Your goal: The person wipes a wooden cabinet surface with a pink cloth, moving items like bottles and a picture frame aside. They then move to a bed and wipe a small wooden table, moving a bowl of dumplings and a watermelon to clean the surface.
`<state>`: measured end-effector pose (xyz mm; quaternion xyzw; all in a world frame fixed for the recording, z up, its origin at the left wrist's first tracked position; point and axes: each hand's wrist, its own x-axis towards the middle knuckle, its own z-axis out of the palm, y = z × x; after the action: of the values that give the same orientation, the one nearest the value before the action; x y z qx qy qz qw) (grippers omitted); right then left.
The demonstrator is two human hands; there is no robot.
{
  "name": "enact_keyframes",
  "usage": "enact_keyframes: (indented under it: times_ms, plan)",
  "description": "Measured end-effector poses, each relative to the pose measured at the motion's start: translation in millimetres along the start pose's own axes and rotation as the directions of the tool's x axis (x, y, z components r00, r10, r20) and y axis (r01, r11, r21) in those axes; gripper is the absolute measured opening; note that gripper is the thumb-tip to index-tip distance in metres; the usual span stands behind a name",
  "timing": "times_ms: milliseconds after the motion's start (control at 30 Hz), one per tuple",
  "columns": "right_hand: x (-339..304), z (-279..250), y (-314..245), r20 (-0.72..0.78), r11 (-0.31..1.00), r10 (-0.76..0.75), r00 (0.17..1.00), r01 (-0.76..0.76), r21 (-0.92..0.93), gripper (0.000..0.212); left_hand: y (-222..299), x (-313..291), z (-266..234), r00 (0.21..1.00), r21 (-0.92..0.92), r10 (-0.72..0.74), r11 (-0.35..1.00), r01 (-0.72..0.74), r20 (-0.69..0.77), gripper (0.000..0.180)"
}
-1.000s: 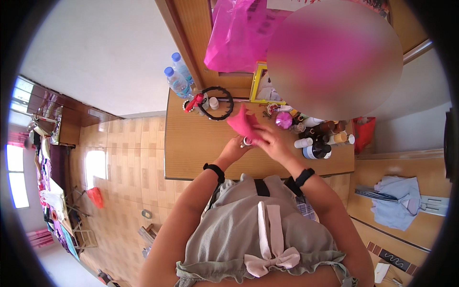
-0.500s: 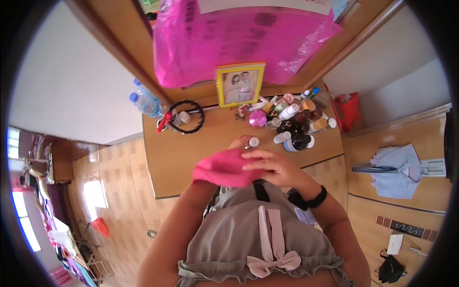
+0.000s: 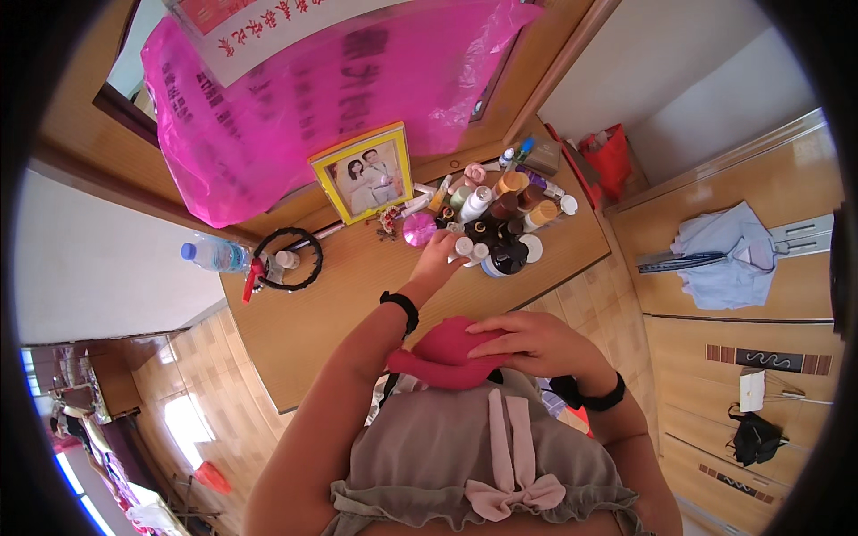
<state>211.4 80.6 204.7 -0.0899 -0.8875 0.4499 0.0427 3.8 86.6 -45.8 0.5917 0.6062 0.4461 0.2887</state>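
Observation:
My left hand (image 3: 435, 261) is stretched out over the wooden table. Its fingers are closed around a small white-capped bottle (image 3: 463, 247), at the near left side of a cluster of bottles (image 3: 500, 210). Close to my body, my right hand (image 3: 533, 344) grips a bright pink cloth (image 3: 447, 350). The cloth hangs bunched in front of my waist, apart from my left arm. A shiny pink faceted round item (image 3: 419, 229) lies just beyond my left fingers. Beside the held bottle stands another white-capped container (image 3: 480, 252).
On the wooden table (image 3: 295, 344), a yellow photo frame (image 3: 404, 170) leans at the back before a pink plastic sheet (image 3: 268, 107). A black hair hoop (image 3: 319, 263) and a water bottle (image 3: 214, 255) are at the left. A red bag (image 3: 606, 165) hangs beyond the right end.
My left hand has come out from behind the pink cloth and moved forward to the bottles, carrying the small bottle. My right hand keeps the cloth, now lower. The view has turned.

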Motion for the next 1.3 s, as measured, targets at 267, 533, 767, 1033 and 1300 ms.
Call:
enact_keyframes:
  times_ms: [267,533,767,1033,1300]
  plan:
    - [19.4,6.8,13.9,0.053,0.987,0.047,0.997,-0.038,-0.153,0.034,30.8,2.3,-24.4,0.999,0.050,-0.027,0.998,0.029,-0.034,0.055]
    - [68.4,31.1,-1.5,-0.079,0.972,-0.071,0.994,0.051,-0.230,0.035,81.7,-89.6,-148.7,0.973,-0.496,-0.009,0.859,0.126,0.231,0.074]
    - [107.5,53.8,-29.1,0.030,0.869,-0.206,0.978,0.197,-0.455,0.046,124.1,-190.6,-208.2,1.000,0.543,0.012,0.839,-0.007,-0.007,0.045]
    - [124.9,149.3,58.8,0.209,0.799,-0.007,0.978,0.131,-0.587,0.051,67.2,-298.0,-194.3,0.850,0.765,-0.481,0.457,0.453,-0.215,0.060]
    - [154.0,243.2,112.6,0.197,0.827,0.039,0.980,0.079,-0.557,0.052,-30.4,-297.3,-184.4,0.839,0.635,-0.451,0.561,0.531,-0.304,0.049]
